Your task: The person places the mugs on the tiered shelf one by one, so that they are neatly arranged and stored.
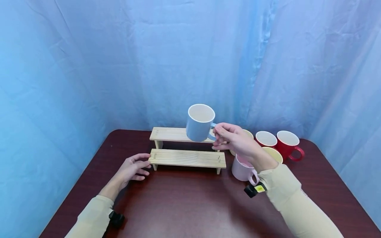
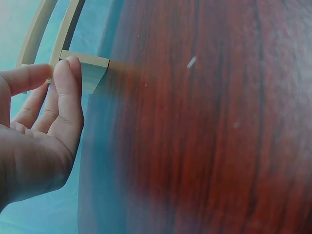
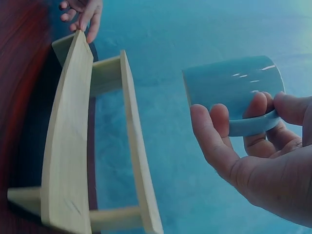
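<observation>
Being held in the air with its mouth upward, a light blue mug (image 1: 197, 128) is carried by its handle, which is pinched between the thumb and bent fingers of the right hand (image 1: 233, 137). In the head view it is seen in front of the right half of the upper step (image 1: 169, 134) of a wooden stand, and a gap between mug and stand is shown by the right wrist view. The stand is set near the back edge of a dark red table (image 1: 178, 205). At the left end of its lower step (image 1: 187, 158), contact is made by the fingertips of the left hand (image 1: 132, 168), whose fingers are relaxed and spread. Just beyond the right end of the stand, a pink mug (image 1: 240, 170) is placed upright, its handle turned toward the table's front edge. Farther right, a front yellow mug (image 1: 273, 153) is partly hidden by the right arm, and a rear yellow mug (image 1: 248, 134) by the right hand. Near the back right corner, two red mugs (image 1: 282, 148) with white insides are stood side by side. Behind the back edge, a blue curtain (image 1: 178, 66) is hung.
</observation>
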`<action>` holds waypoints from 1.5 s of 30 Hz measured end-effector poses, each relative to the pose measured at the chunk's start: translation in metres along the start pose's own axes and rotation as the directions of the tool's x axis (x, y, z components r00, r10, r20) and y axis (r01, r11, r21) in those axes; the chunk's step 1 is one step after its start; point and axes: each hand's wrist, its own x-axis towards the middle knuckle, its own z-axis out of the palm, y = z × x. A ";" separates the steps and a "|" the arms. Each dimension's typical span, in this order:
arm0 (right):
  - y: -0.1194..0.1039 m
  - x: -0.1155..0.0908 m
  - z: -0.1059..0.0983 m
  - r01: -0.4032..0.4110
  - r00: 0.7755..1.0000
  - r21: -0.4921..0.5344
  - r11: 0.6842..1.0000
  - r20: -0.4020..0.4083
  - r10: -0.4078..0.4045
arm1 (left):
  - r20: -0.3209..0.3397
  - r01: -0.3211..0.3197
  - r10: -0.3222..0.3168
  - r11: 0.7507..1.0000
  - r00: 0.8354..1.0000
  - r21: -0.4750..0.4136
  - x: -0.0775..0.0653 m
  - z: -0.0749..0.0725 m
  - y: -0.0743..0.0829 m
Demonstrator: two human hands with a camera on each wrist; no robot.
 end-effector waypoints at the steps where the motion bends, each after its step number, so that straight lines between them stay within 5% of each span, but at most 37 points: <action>1: 0.001 0.004 0.003 -0.008 1.000 0.007 1.000 0.002 0.008 | 0.002 -0.003 0.003 1.000 1.000 0.001 0.000 0.001 0.000; 23: 0.021 0.099 0.084 -0.098 0.994 0.043 0.994 0.042 0.097 | -0.030 0.010 -0.009 0.999 1.000 0.052 0.007 0.001 0.007; 45: 0.045 0.124 0.101 -0.105 0.994 0.060 0.993 -0.002 0.105 | -0.025 0.007 -0.006 0.999 1.000 0.047 0.006 0.004 0.005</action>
